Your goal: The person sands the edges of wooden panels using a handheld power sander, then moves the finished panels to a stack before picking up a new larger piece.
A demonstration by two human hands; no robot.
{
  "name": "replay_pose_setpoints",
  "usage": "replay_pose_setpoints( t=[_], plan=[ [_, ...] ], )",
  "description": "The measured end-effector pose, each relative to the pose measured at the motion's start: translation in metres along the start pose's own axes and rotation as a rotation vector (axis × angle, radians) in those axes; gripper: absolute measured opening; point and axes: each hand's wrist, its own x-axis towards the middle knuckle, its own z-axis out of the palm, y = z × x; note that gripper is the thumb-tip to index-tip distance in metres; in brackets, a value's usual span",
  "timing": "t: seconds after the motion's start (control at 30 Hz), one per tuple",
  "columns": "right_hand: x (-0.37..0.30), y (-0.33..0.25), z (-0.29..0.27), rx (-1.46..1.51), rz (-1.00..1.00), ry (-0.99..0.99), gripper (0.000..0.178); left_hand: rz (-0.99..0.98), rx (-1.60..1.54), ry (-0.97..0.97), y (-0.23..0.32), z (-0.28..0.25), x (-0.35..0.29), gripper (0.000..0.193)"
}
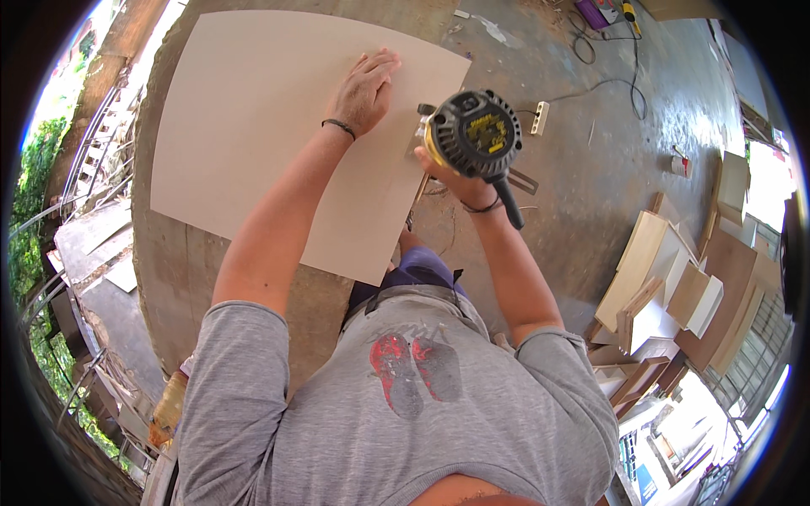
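Observation:
A large pale board (253, 110) lies flat before me. My left hand (364, 91) rests on its upper right part, palm down and fingers stretched out. At the board's right edge, my right hand (456, 179) is wrapped round a black-and-yellow power router (477, 135). The router stands upright, its round black top toward me and its thick cord sleeve hanging toward my right forearm. Its body hides most of my right fingers, its base and the bit, so I cannot tell whether the bit touches the board.
A white power strip (541, 118) lies on the concrete floor (582, 185) right of the router, its cord running to the upper right. Another yellow tool (629, 12) and a purple object (596, 12) lie there. Wooden box pieces (645, 270) stand at the right; a small white pot (680, 166) sits beyond.

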Motion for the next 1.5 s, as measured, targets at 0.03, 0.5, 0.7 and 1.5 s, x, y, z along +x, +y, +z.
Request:
replay_pose_setpoints(
  t=[0.03,0.5,0.7,1.5],
  plan=[
    [0.016,-0.011,-0.011,0.030,-0.004,0.028,0.026,-0.004,0.001,0.001,-0.001,-0.001,-0.001,0.028],
    [0.111,0.006,-0.049,0.186,0.014,0.273,0.046,-0.024,0.044,-0.033,0.003,-0.001,-0.001,0.029],
    [0.138,0.037,-0.056,0.137,0.055,0.313,0.047,-0.006,0.099,-0.111,0.008,-0.006,0.000,0.033],
    [-0.053,0.010,-0.147,0.499,0.345,0.762,0.077,-0.338,0.385,-0.099,0.071,0.055,0.030,0.045]
  ],
)
